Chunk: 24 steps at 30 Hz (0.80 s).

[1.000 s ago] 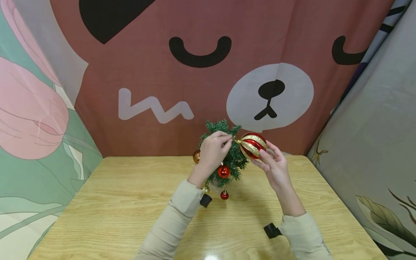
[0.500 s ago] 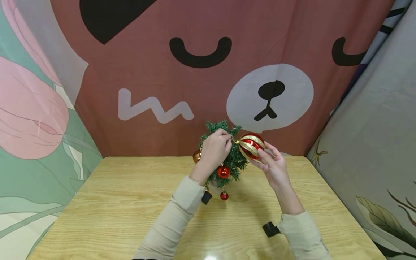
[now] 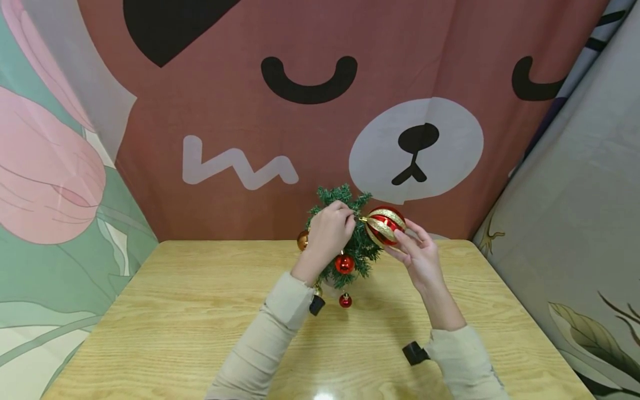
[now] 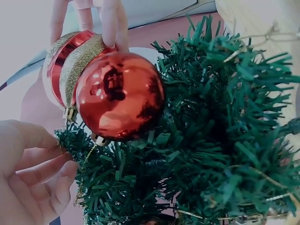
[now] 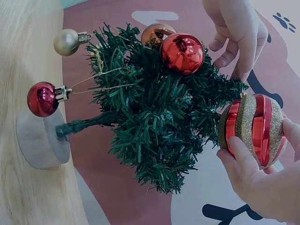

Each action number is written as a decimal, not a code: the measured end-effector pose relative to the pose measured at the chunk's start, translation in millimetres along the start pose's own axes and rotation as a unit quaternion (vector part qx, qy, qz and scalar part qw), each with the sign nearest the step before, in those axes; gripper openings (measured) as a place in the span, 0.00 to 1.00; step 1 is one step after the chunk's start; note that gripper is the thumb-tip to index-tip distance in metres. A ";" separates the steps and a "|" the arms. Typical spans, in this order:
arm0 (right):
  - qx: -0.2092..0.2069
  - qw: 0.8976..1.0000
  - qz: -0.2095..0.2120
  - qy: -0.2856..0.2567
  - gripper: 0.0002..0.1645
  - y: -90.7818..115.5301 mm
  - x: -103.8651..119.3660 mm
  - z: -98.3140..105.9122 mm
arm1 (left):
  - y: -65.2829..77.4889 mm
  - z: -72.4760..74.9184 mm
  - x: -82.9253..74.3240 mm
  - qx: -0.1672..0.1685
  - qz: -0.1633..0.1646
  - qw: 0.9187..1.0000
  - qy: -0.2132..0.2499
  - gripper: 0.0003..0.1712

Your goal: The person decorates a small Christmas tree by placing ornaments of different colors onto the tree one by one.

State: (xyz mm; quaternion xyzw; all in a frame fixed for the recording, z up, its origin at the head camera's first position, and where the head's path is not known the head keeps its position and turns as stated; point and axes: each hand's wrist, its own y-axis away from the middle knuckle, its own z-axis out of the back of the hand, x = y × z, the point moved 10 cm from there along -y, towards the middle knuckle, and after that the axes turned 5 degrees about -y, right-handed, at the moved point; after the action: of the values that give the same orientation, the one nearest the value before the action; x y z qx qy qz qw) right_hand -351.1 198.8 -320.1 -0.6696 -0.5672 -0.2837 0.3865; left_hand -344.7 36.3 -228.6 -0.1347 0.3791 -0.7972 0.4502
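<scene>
My right hand point(image 3: 422, 261) holds a large red bauble with gold glitter stripes point(image 3: 385, 226) by its far side, fingers spread round it. My left hand point(image 3: 327, 230) pinches the bauble's thin hanging loop at the tip of a branch; the fingertips partly hide the loop. Between both hands stands a small green artificial Christmas tree point(image 5: 154, 108). On it hang a shiny red bauble point(image 4: 121, 96), a copper-coloured bauble point(image 5: 157, 35), a small gold bauble point(image 5: 66, 42) and a small dark red bauble point(image 5: 42, 99). The striped bauble's gold cap point(image 4: 70, 114) points toward the branch.
The tree's pale round base point(image 5: 42, 140) rests on a light wooden table point(image 3: 200, 322), near its back edge. A brown cloth backdrop point(image 3: 225, 211) with a printed cartoon face hangs right behind. Patterned cloths flank both sides.
My right hand and the striped bauble have moved slightly left and down, closer to the tree. My left hand has barely shifted.
</scene>
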 end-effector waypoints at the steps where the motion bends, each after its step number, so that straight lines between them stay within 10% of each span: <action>1: 0.000 1.000 0.002 0.004 0.17 0.4 0.1 -0.4 | 0.1 0.2 0.6 -0.002 0.003 1.000 0.004 0.09; 24: 0.024 0.997 -0.013 0.068 0.33 20.4 -17.1 -8.5 | 5.1 9.1 -3.8 -0.025 -0.006 1.000 -0.004 0.06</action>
State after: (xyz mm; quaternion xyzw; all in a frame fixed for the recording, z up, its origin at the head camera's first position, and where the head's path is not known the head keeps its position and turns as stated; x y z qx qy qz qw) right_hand -334.0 181.3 -333.4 -0.6318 -0.5547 -0.3204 0.4364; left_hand -334.3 33.4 -225.6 -0.1510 0.3960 -0.7897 0.4435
